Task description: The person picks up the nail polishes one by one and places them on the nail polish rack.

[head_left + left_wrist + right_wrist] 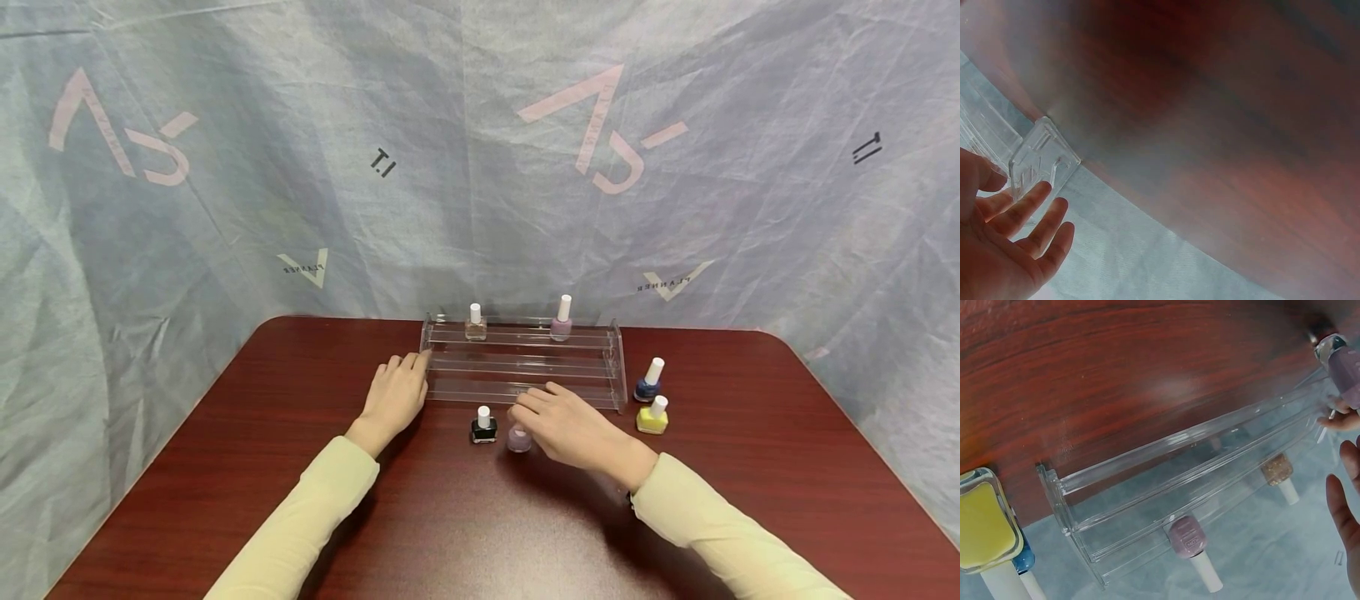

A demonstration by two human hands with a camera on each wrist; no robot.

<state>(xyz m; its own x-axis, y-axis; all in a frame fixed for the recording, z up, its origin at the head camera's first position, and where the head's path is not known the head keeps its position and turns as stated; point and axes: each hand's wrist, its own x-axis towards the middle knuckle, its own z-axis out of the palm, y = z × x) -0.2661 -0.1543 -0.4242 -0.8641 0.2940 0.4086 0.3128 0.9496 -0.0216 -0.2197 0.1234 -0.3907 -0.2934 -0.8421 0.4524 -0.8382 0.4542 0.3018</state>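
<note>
A clear tiered rack (517, 364) stands near the table's back edge. My left hand (396, 389) is at its left end, thumb and forefinger at the clear end panel (1044, 150), other fingers loosely spread. In front of the rack, my right hand (562, 423) holds a lilac nail polish bottle (519, 439) by its top. The fingers hide its cap in the head view; the cap runs out of frame in the right wrist view. Just left of it stands a black nail polish bottle (483, 428). The rack's top tier bears a glittery bottle (476, 327) and a mauve bottle (561, 326).
Right of the rack stand a dark blue bottle (648, 387) and a yellow bottle (652, 418), both white-capped. A grey printed cloth (465, 225) hangs behind the dark red wooden table (450, 533).
</note>
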